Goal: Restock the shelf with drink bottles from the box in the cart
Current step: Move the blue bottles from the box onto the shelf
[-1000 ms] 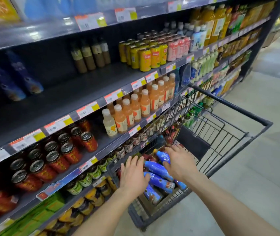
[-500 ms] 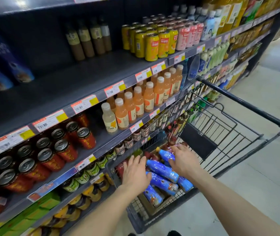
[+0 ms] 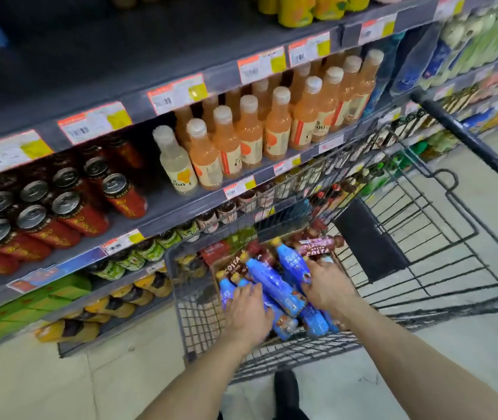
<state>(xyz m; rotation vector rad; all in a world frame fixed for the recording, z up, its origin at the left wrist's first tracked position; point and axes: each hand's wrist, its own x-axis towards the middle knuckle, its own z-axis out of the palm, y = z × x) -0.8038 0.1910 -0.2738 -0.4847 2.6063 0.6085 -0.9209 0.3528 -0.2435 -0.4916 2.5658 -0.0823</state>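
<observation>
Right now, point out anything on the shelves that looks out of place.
One pale bottle, nearly clear, stands at the left front of the orange bottles: same shape, different colour. Nothing looks spilled or damaged.

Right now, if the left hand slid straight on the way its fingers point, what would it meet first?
The blue bottles lying in the cart: the left hand has its fingers right at them, seemingly touching. Beyond lies a brown bottle, though depth is unclear.

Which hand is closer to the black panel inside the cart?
Right. The right hand touches blue bottles near the black panel; the left hand is farther away, across the bottles.
</observation>
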